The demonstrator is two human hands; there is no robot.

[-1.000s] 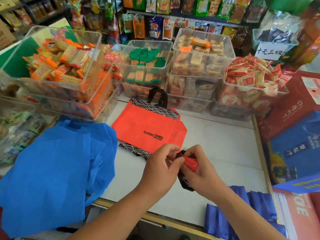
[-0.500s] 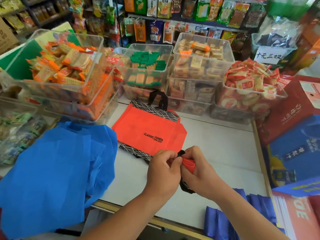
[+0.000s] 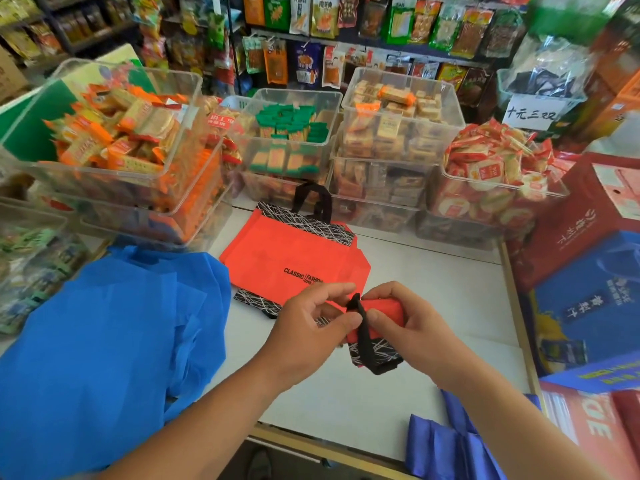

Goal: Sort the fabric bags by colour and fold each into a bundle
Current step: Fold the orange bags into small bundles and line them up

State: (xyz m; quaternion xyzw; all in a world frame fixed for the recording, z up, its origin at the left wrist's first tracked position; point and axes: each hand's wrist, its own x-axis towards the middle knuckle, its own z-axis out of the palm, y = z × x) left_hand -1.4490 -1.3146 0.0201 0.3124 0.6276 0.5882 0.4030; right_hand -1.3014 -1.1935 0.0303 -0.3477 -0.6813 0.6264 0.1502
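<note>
I see the white table (image 3: 433,289) filling the middle of the frame, with clear snack bins (image 3: 287,133) stacked along its far edge. A loose heap of blue fabric bags (image 3: 104,341) covers the lower left. A flat orange-red bag (image 3: 287,258) printed with black lettering lies at centre, black handles pointing to the bins. Folded blue bundles (image 3: 440,445) sit at the bottom edge, right of centre.

Just below centre, held above the table, is the red bundle (image 3: 384,310), rolled small. My right hand (image 3: 415,323) is curled round it; my left hand (image 3: 308,330) pinches its black handle strap (image 3: 363,337), which loops over the roll.

I judge this the tying-off step on a red bag. Next I would need to draw the strap snug round the roll without letting it unroll, then set it down apart from the blue ones.
</note>
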